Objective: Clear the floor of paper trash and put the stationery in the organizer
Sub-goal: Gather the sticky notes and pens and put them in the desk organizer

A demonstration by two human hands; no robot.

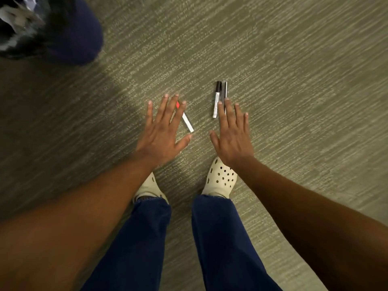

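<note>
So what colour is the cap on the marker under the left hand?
Red cap, white barrel; head view.

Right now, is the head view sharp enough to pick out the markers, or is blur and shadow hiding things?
Head view: the black-capped marker and red-capped marker read clearly on the carpet; the dark bin at top left is motion-smeared; a shadow darkens the left floor; wide-angle stretch enlarges the forearms.

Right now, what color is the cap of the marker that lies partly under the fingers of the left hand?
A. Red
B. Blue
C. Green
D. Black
A. The white marker reaching out from under the left hand shows a red cap between the fingers, while the marker with the black cap lies further right, by the right hand.
</note>
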